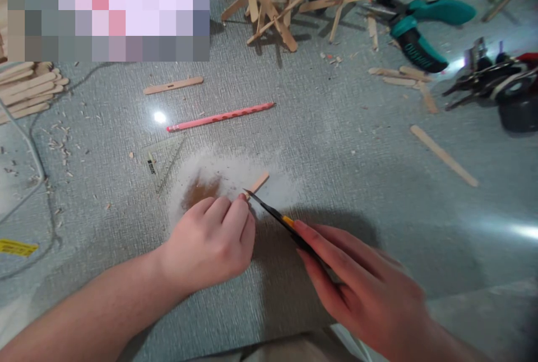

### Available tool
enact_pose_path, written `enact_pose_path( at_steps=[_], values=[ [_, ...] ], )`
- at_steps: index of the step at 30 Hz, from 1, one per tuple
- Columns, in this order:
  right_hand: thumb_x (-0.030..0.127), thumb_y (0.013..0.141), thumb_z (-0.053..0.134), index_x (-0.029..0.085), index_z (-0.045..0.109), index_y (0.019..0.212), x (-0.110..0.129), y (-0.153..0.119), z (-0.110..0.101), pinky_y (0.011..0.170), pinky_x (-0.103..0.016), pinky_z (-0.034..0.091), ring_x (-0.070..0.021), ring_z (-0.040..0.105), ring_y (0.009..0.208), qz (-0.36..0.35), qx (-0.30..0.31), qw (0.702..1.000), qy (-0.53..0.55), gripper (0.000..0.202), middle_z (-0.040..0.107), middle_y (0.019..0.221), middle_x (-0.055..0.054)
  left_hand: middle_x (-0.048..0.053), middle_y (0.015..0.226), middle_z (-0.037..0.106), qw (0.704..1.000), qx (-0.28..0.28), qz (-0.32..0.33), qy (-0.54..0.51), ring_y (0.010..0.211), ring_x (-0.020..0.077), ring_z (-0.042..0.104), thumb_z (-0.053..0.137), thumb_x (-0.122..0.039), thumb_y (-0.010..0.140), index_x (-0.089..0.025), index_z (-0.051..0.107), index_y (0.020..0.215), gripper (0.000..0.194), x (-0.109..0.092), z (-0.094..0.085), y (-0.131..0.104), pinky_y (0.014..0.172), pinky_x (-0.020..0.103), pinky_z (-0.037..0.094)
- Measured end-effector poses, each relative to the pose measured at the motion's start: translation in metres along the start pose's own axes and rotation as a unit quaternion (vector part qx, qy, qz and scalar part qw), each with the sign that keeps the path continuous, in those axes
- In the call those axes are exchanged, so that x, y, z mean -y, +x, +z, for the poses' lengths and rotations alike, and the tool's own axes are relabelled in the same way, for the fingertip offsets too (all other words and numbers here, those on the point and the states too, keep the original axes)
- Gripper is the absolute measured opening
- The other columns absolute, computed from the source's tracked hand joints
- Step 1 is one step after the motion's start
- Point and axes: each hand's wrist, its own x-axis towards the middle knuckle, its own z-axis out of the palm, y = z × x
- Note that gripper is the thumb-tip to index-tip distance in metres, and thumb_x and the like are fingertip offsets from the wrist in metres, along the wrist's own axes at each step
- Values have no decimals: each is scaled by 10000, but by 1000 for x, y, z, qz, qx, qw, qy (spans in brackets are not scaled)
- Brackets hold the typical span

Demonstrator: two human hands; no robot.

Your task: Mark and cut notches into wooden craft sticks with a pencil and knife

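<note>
Low in the middle of the head view, my left hand (pixel 218 233) is closed on a wooden craft stick (pixel 261 181), whose end sticks out past the fingers. My right hand (pixel 357 278) grips a utility knife (pixel 275 215) with a black blade and a yellow part near the fingers. The blade's tip lies over the craft stick, close beside my left fingertips; whether it touches the wood I cannot tell. Around the stick lies a patch of white powder (pixel 281 182) with a brown area at its left. Most of the knife's handle is hidden by my right hand.
Beyond my hands lie a pink pencil (pixel 222 117), a clear set square (pixel 163 157) and a slotted craft stick (pixel 174 86). Stick frames (pixel 273 6) stand at the back. Teal-handled pliers (pixel 414 28) and dark tools (pixel 496 79) lie right. A cable (pixel 40 154) runs left.
</note>
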Motion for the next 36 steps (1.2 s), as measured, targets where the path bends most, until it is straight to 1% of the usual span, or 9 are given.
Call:
enact_pose_path(
  at_steps=[4, 8, 13, 19, 22, 27, 32, 36],
  values=[
    [67, 951, 575, 122, 629, 1273, 0, -1, 1, 768, -239, 570, -130, 713, 836, 4, -1, 1000, -3, 331, 745, 1031, -71, 5, 595, 519, 1000, 14, -2, -5, 494, 145, 418, 572, -49, 904, -118, 618, 692, 228, 1, -1, -1, 439, 321, 326],
    [51, 935, 587, 125, 632, 1280, 0, -2, 1, 752, -246, 579, -136, 718, 825, 7, -2, 1000, -4, 355, 749, 1020, -69, 7, 611, 544, 1000, 16, 2, -5, 502, 141, 438, 576, -52, 907, -100, 639, 747, 179, 0, -1, -1, 445, 315, 335],
    [62, 931, 586, 165, 584, 1381, -2, -3, 1, 754, -257, 603, -149, 728, 838, 14, 6, 1000, 6, 461, 751, 1047, -62, 9, 634, 563, 1000, 23, 2, -6, 508, 131, 448, 548, -52, 925, -98, 642, 766, 191, 1, -1, 0, 452, 308, 358],
    [67, 934, 591, 140, 625, 1293, -2, 0, 0, 751, -246, 595, -143, 722, 824, 11, 1, 1000, 3, 367, 753, 1015, -69, 7, 618, 552, 1000, 19, -4, -16, 506, 136, 445, 551, -42, 925, -89, 651, 770, 191, 1, 0, 1, 434, 308, 362],
    [60, 934, 588, 143, 622, 1294, -1, 1, 0, 753, -237, 598, -139, 725, 829, 11, 0, 1000, 7, 371, 758, 1013, -65, 13, 613, 558, 1000, 16, -7, -22, 497, 144, 442, 572, -37, 909, -87, 656, 755, 182, 0, 1, 0, 423, 316, 358],
    [79, 952, 569, 166, 579, 1370, -2, -1, 1, 730, -238, 613, -135, 727, 817, 10, 6, 1000, 10, 428, 758, 1014, -58, 19, 609, 560, 1000, 17, -4, -25, 493, 149, 443, 591, -38, 896, -90, 656, 729, 186, 0, 1, -1, 416, 321, 354],
    [59, 933, 585, 165, 554, 1414, -3, -2, 2, 740, -249, 618, -148, 730, 833, 9, 9, 1000, 12, 494, 750, 1043, -72, 21, 608, 555, 999, 17, -7, -27, 490, 151, 433, 590, -40, 893, -95, 656, 708, 204, 0, 0, 0, 419, 328, 360],
    [56, 927, 590, 197, 516, 1464, -2, -1, 0, 732, -249, 619, -151, 732, 812, 16, 7, 1000, 13, 561, 754, 1036, -57, 16, 604, 546, 999, 12, -9, -28, 495, 149, 432, 587, -41, 893, -91, 663, 728, 188, 0, 0, 0, 424, 322, 361]
  ],
)
